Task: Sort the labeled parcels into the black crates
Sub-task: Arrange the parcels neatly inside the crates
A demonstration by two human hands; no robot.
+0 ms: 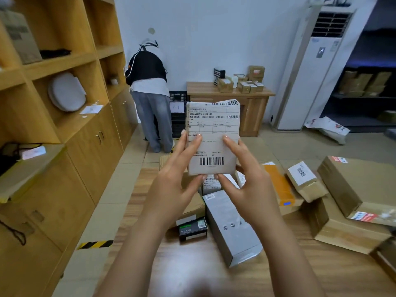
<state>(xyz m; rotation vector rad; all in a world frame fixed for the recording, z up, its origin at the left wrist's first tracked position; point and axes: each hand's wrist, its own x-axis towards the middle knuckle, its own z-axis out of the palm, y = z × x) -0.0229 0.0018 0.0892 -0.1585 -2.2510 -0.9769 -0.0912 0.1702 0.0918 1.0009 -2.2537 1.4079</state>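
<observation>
A: Where's the parcel [213,136]?
B: Held up above the table [188,258], upright, label face to camera. Left grip [177,181] and right grip [246,174] are both clamped on its lower half: fingers on the label face along each side, thumbs at the bottom edge.
A: Handling?
B: Flat, thin, paper-wrapped, top corner curled. My guess is light, semi-stiff, not fragile. Take it by the side edges, off the barcode.
A: Table?
B: Wood grain, cluttered. Grey box [231,228] lies just below the hands, cardboard boxes [351,183] to the right.
A: Room?
B: Wooden shelving [70,61] on the left, tiled floor. Black crate [178,96] at the far wall, partly hidden by a standing person [150,67]. It's well apart from the table, so expect a walk.
</observation>
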